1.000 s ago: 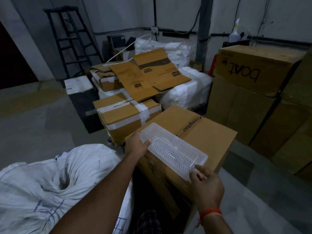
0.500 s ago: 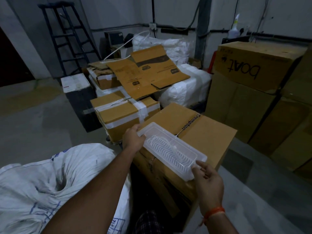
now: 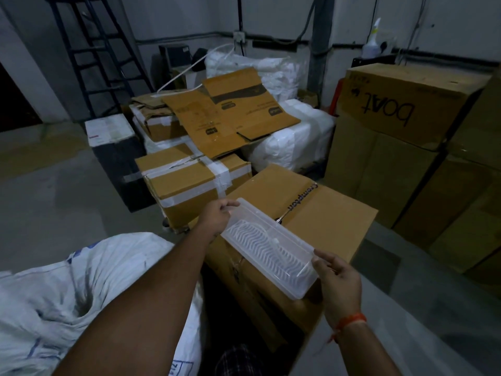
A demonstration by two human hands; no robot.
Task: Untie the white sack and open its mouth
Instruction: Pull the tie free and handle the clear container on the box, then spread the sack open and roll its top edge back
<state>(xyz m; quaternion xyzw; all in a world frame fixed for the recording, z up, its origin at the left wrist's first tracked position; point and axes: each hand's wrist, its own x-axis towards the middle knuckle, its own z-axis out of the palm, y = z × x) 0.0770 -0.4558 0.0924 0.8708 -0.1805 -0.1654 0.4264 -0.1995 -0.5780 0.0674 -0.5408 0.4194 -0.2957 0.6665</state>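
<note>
Nearest, at the near left, lies the white sack (image 3: pixel 67 299), a woven plastic bag with blue print, slumped and creased, its cloth gathered into a dark pucker. Whether a tie is on it I cannot tell from here. Neither hand touches it, so I judge the untying has not begun.

Just beyond, both hands are busy with something else. The left hand (image 3: pixel 215 217) pinches the far left corner of a clear plastic tray (image 3: pixel 268 246), fingers closed on its rim. The right hand (image 3: pixel 337 280) grips the near right corner, thumb over the edge. The tray is long, rigid and see-through, with a ribbed wavy insert, and sits on or just above a brown cardboard box (image 3: pixel 320 213), printed along its seam; I cannot tell if it touches.

The next move, to my mind, calls for setting the tray down, freeing both hands and turning left to find the sack's knot.

Farther off stand a taped carton (image 3: pixel 189 183), flattened cardboard (image 3: pixel 227 118), white wrapped bundles (image 3: pixel 295 137), and a black ladder (image 3: pixel 95 52) at the far left.
</note>
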